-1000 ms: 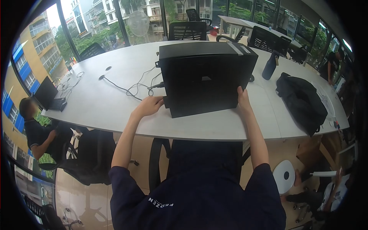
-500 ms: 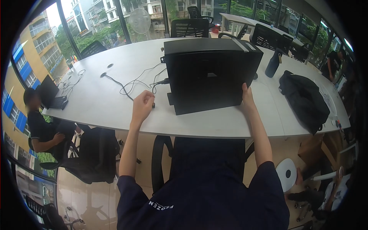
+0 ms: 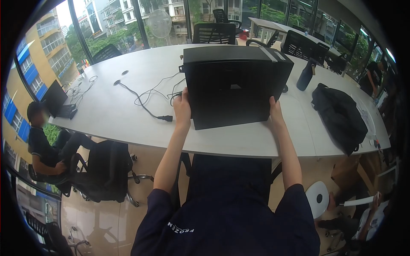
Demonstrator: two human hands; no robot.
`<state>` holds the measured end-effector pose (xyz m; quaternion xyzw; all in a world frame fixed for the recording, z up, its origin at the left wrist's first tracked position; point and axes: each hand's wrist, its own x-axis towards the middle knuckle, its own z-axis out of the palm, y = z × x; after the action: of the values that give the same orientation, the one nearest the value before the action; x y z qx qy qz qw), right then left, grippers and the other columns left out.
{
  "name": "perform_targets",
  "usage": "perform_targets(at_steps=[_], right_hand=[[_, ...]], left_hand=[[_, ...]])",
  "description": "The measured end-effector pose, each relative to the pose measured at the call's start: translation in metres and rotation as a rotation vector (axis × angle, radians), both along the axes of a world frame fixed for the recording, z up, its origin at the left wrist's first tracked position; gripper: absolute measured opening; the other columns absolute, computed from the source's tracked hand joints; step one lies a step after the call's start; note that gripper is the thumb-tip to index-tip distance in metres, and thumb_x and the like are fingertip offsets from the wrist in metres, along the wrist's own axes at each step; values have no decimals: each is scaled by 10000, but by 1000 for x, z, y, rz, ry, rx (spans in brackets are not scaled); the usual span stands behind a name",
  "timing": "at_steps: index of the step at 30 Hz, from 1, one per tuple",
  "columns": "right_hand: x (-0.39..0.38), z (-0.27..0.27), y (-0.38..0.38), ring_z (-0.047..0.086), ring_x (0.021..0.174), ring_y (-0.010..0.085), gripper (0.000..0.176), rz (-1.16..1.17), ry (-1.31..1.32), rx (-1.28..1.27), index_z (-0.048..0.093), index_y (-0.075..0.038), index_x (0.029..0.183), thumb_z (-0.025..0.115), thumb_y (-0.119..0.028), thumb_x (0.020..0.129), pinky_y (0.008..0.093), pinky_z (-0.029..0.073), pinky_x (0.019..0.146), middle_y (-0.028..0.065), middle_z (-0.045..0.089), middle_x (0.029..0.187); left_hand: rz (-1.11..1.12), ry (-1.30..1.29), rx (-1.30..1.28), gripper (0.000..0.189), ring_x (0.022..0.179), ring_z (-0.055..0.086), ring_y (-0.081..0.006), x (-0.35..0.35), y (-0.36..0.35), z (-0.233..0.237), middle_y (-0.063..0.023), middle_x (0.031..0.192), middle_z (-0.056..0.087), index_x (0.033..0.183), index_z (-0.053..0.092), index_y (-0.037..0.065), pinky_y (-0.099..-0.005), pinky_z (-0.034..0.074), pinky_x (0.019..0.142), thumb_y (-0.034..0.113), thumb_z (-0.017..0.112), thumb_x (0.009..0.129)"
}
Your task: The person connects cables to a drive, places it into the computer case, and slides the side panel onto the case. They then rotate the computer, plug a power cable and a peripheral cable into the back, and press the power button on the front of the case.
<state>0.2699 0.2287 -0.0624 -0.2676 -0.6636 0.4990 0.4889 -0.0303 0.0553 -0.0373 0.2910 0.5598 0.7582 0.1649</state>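
A black desktop computer case (image 3: 232,87) stands upright on the white table (image 3: 106,111), directly in front of me. My left hand (image 3: 182,107) presses flat against its left side near the bottom. On the opposite side my right hand (image 3: 275,112) holds the lower right edge. A loose black power cable with its plug (image 3: 165,117) lies on the table just left of my left hand, free of the case.
A black backpack (image 3: 339,115) lies at the right, a dark bottle (image 3: 306,75) behind it. More cables (image 3: 81,87) and a laptop (image 3: 55,100) sit at the far left, where a seated person (image 3: 42,145) works. Office chairs ring the table.
My left hand pulled the power cable away from the case, dropped it on the table, then came back to the case's left side. My right hand stayed on the right edge.
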Motion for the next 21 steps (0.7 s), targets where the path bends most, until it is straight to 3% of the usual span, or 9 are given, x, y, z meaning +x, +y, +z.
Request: perform_targets(at_steps=[8, 12, 14, 15, 17, 20, 21], right_hand=[[1, 3, -4, 650, 1094, 227, 833, -13, -8, -32, 541, 69, 1285, 560, -690, 941, 352, 516, 941, 143, 658, 1183], [-1, 5, -9, 657, 1072, 227, 823, -26, 1, -36, 545, 72, 1272, 556, -684, 948, 348, 522, 928, 142, 665, 1161], [-1, 5, -9, 661, 1059, 225, 836, -49, -1, -22, 539, 76, 1274, 546, -693, 948, 344, 524, 916, 145, 665, 1154], [0, 5, -6, 661, 1059, 225, 836, -50, -1, -24, 539, 76, 1274, 546, -693, 948, 344, 524, 916, 145, 665, 1154], [2, 0, 0, 653, 1078, 223, 860, -21, -43, -19, 521, 74, 1301, 538, -708, 943, 343, 518, 924, 146, 658, 1177], [1, -4, 3, 646, 1096, 225, 887, -60, -51, -31, 500, 69, 1333, 535, -724, 935, 344, 514, 930, 145, 652, 1200], [1, -2, 4, 646, 1096, 225, 887, -66, -52, -25, 500, 69, 1333, 535, -724, 935, 344, 514, 930, 145, 652, 1200]], left_hand=[[13, -129, 198, 515, 659, 504, -81, 16, 2, 2, -3, 740, 620, 943, 710, -75, -268, 404, 612, 377, 505, 1081], [29, -88, 241, 521, 664, 524, -86, 18, 3, 1, 0, 727, 608, 939, 702, -76, -271, 411, 614, 386, 507, 1082], [62, -58, 173, 471, 601, 469, -76, 15, 2, 1, 31, 663, 521, 798, 634, 6, -269, 373, 565, 364, 504, 1074], [61, -58, 170, 471, 601, 469, -76, 12, 2, 2, 31, 663, 521, 798, 634, 6, -269, 373, 565, 364, 504, 1074], [63, -386, 263, 428, 543, 362, -67, 7, -5, 13, 57, 619, 399, 691, 464, 110, -264, 301, 520, 341, 501, 1050], [35, -278, 218, 411, 508, 289, -68, -9, -3, -8, 66, 606, 317, 682, 334, 164, -249, 243, 500, 318, 491, 1029], [50, -286, 181, 381, 545, 359, -74, -12, -5, -19, 51, 633, 388, 738, 443, 144, -243, 279, 525, 394, 499, 1020]])
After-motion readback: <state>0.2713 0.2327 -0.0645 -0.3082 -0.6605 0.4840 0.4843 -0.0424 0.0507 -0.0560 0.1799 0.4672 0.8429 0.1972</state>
